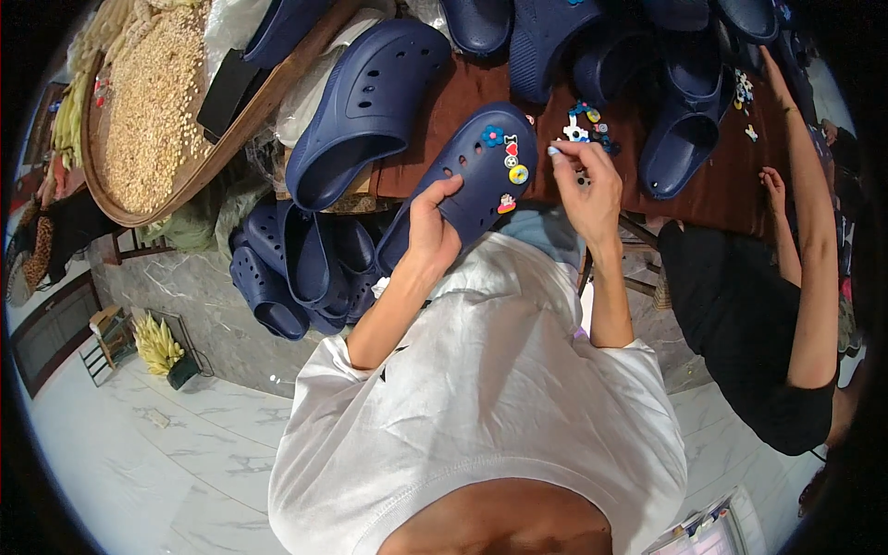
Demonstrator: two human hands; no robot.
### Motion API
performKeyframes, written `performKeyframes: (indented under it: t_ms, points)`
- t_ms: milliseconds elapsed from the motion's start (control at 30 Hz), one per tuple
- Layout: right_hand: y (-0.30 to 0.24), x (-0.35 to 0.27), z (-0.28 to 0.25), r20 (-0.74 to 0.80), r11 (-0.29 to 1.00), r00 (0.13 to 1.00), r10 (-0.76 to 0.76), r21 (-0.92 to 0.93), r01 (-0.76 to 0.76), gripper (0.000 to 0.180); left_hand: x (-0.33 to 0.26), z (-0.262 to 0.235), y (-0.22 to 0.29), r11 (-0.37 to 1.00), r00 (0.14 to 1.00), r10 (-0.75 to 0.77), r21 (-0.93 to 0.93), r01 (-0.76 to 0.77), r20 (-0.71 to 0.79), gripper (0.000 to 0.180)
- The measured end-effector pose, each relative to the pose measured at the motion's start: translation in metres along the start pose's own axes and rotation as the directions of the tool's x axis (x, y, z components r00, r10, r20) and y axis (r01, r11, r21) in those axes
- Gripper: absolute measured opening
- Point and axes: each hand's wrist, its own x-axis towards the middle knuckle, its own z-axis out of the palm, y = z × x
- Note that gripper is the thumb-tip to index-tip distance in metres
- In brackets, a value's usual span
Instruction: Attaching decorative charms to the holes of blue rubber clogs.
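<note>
My left hand (433, 227) is closed on a navy foam clog (462, 192), thumb over its upper side. The clog is tilted, its toe pointing away from me. Several small shoe charms sit in its holes, among them a blue flower (492, 136), a yellow round one (518, 174) and a red and white one (506, 203). Just right of the clog's toe is my right hand (594, 190), fingertips pinched together. A tiny pale blue-white spot shows at the fingertips; whether it is a charm or a nail I cannot tell. Loose charms (578, 129) lie on the brown table beyond this hand.
Another navy clog (370, 106) stands at the left, and more clogs (684, 139) are at the right. Several clogs (296, 268) hang or lie lower left. A wooden tray of grain (153, 111) takes the far left. A person in black (740, 324) works at my right.
</note>
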Motion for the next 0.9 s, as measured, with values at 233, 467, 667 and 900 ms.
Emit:
performKeyframes:
  t_ms: [233,467,667,900]
  points:
    - [-0.041,0.000,0.020,0.185,0.983,0.977,-0.103,0.168,0.072,0.017,-0.001,-0.003,-0.026,0.987,0.992,0.128,0.099,-0.128,0.011,0.034]
    - [-0.041,-0.006,0.024,0.165,0.966,0.986,0.006,0.255,-0.048,0.012,-0.011,0.008,-0.030,0.945,0.969,0.240,0.218,-0.245,0.051,0.033]
    - [-0.037,-0.010,0.026,0.163,0.912,0.985,0.064,0.392,-0.124,0.010,-0.014,0.008,-0.040,0.904,0.950,0.309,0.299,-0.306,0.038,0.033]
    - [-0.025,-0.014,0.025,0.137,0.887,0.981,0.140,0.423,-0.186,0.018,-0.020,0.000,-0.045,0.788,0.902,0.426,0.460,-0.409,0.071,0.034]
